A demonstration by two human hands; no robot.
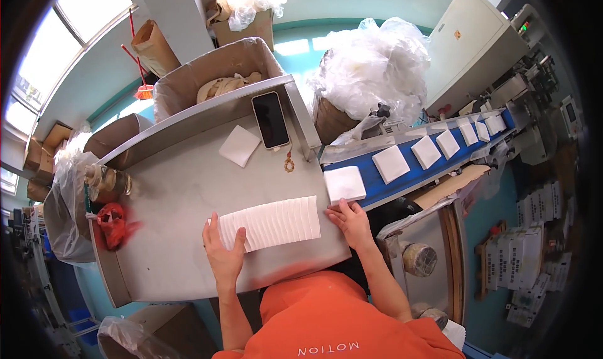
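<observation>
A row of white, thin, folded squares that look like napkins or paper pads (pixel 270 224) stands on edge, packed side by side, on the grey metal table. My left hand (pixel 225 249) is closed around the row's left end, fingers on the far side and thumb on the near side. Just past the row's right end is my right hand (pixel 350 224), its fingers bent and apart. Its fingertips reach the near edge of a white square (pixel 345 184) at the end of the blue conveyor belt (pixel 370 192). Nothing shows in its grasp.
More white squares (pixel 391 164) lie spaced along the belt. On the table (pixel 182 171) are a loose white square (pixel 239 146), a phone (pixel 271 120) with a charm and a red plastic bag (pixel 112 226). Beyond its raised rim stand a lined box (pixel 220 61) and bagged clear plastic (pixel 377 70).
</observation>
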